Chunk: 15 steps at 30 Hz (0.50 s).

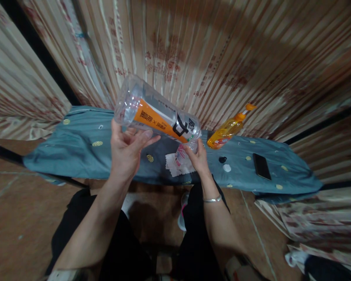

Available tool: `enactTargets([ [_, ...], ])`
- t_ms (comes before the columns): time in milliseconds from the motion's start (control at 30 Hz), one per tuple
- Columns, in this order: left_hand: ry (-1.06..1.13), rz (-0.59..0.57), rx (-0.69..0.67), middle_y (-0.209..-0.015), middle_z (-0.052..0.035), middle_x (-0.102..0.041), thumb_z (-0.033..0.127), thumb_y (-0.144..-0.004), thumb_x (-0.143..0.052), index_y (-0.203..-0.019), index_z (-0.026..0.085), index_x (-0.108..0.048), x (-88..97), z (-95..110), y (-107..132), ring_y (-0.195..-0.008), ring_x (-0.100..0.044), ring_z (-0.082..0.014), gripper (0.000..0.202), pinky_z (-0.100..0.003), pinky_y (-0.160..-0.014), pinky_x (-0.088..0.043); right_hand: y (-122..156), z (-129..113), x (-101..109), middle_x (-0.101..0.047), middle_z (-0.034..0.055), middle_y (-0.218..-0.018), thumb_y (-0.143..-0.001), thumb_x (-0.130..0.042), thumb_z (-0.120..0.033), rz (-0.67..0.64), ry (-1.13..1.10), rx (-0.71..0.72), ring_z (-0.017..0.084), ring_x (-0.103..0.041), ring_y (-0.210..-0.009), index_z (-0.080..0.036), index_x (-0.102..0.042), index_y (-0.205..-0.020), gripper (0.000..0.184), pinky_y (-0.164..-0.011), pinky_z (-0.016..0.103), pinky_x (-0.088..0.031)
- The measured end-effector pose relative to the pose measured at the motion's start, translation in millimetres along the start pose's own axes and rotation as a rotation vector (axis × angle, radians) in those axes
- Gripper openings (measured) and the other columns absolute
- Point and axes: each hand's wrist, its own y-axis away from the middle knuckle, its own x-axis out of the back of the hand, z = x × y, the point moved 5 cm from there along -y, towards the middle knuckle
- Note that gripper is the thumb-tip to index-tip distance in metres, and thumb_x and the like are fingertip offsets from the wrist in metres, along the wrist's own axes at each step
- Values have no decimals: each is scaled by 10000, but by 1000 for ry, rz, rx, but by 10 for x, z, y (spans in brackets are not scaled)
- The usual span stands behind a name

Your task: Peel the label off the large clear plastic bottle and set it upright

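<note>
A large clear plastic bottle (160, 111) with an orange and white label lies tilted in the air, its base up to the left and its neck down to the right. My left hand (125, 146) supports it from below near the base, thumb along the side. Beneath its neck stands a smaller clear bottle (180, 154) with a pink label, on a white tissue (172, 164). My right hand (198, 157) closes round the small bottle's top, right beside the large bottle's neck. The fingers hide where the two bottles' mouths meet.
An orange pump bottle (226, 130) stands right of my hands. Nearer the front edge are a small black cap (222, 159), a white cap (226, 168) and a dark phone (261, 166). The blue cloth-covered bench (84, 156) backs onto a patterned curtain (169, 47).
</note>
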Motion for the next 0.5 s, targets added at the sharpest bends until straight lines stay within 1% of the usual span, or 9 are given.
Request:
enactTargets([
  [67, 14, 11, 12, -1024, 50, -736, 132, -661, -892, -1111, 341, -590, -13, 7, 6, -874, -739, -180, 580, -369, -699, -701, 1, -4, 1, -706, 93, -1107, -816, -695, -562, 6, 7, 0, 267, -652, -985, -200, -592, -1182, 524, -908, 428, -508],
  [167, -5, 14, 33, -1048, 44, -733, 166, -658, -897, -1090, 333, -595, -13, 9, 14, -893, -744, -186, 553, -347, -698, -693, 4, -8, -1, -709, 83, -1073, -815, -694, -555, 7, 10, -2, 262, -650, -964, -203, -595, -1167, 508, -879, 413, -512],
  [267, -17, 1, 43, -1050, 44, -731, 154, -673, -882, -1101, 342, -592, 8, -2, 12, -913, -750, -191, 549, -360, -723, -691, 7, -3, -3, -710, 78, -1058, -813, -699, -548, 9, 4, -3, 258, -649, -958, -200, -594, -1169, 508, -866, 401, -511],
  [400, -15, -40, 19, -1109, 39, -724, 121, -645, -890, -1125, 339, -571, 14, -14, 1, -920, -754, -189, 616, -372, -755, -686, 7, 20, -9, -713, 69, -1040, -814, -702, -544, 5, -8, 3, 252, -652, -934, -208, -597, -1173, 502, -865, 402, -513],
  [500, -26, -27, 4, -1150, 17, -719, 123, -626, -901, -1131, 324, -569, 9, -19, 0, -942, -751, -198, 638, -366, -765, -682, 6, 28, -14, -712, 80, -1065, -815, -704, -544, 3, -12, 6, 258, -655, -950, -206, -604, -1160, 493, -878, 409, -512],
])
